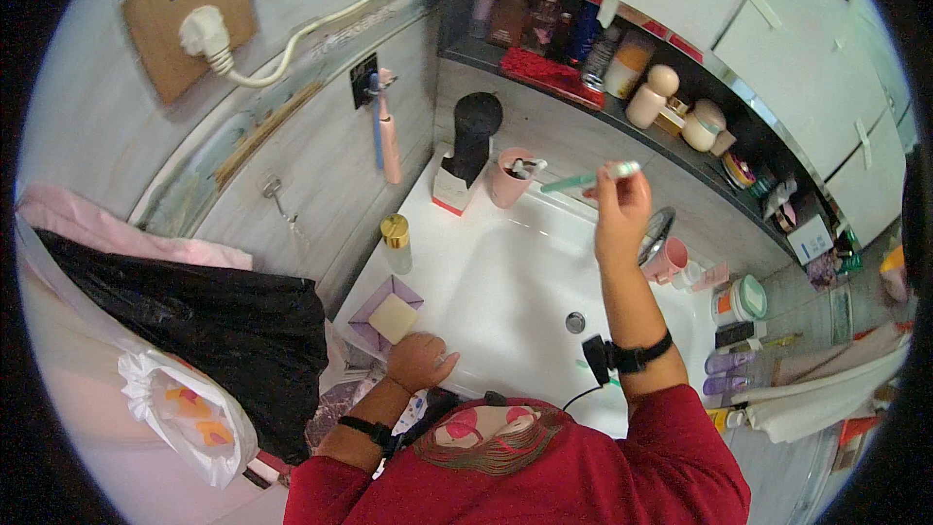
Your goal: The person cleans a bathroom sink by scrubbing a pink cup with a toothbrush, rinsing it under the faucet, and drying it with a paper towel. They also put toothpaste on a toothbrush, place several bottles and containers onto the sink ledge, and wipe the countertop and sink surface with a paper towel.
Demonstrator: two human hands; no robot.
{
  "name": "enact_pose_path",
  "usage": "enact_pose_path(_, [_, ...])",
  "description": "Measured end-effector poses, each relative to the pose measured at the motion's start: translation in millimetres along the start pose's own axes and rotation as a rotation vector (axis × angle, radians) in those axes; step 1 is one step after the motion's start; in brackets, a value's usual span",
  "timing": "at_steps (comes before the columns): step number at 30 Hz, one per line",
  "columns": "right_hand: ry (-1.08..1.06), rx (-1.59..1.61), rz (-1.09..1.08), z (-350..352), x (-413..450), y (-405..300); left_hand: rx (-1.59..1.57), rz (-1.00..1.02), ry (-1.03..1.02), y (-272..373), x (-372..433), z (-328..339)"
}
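Observation:
My right hand (623,208) is raised above the back rim of the white washbasin (503,284). Its fingers are closed on a slim green-and-white stick (568,183), which looks like a toothbrush but is too blurred to settle. My left hand (419,363) rests at the basin's front left edge, thumb apart from the fingers. Just beyond it, a pale bar of soap (393,318) lies in a purple tray (364,322). Below my right forearm, small green pieces (614,380) show in the basin, partly hidden by the arm.
A pink cup (508,189) with brushes stands at the back beside a white box (455,186). A gold-capped bottle (396,240) is at left. The faucet (658,230) and another pink cup (667,261) are right of my hand. A shelf (474,52) of bottles runs above.

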State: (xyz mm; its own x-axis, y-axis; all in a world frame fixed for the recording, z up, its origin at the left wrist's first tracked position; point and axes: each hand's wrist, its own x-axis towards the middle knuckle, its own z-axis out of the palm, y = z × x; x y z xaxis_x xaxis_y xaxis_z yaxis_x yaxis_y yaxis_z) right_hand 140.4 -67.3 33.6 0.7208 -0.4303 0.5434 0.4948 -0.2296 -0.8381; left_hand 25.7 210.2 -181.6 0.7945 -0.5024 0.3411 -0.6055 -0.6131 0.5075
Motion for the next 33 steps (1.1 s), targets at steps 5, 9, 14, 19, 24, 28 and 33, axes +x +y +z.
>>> enact_pose_path(5, [0.034,-0.139,-0.117,-93,-33,-59,0.050,-0.080,-0.148,8,9,-10])
enact_pose_path(9, [0.278,-0.316,-0.176,-164,-28,-75,0.102,-0.073,-0.188,0,4,-7])
enact_pose_path(14, [0.507,-0.224,-0.010,-238,-17,-18,0.115,-0.023,-0.126,1,7,-3])
enact_pose_path(19, [0.684,-0.217,-0.033,-258,-4,63,0.110,-0.031,-0.102,-8,-2,6])
enact_pose_path(24, [0.641,-0.228,0.078,-257,-4,123,0.120,-0.051,-0.115,-3,4,-2])
enact_pose_path(28, [0.625,-0.317,0.205,-272,-16,160,0.137,-0.064,-0.198,-10,-1,4])
enact_pose_path(33, [0.709,-0.220,0.381,-255,-27,152,0.136,-0.037,-0.101,-12,-3,9])
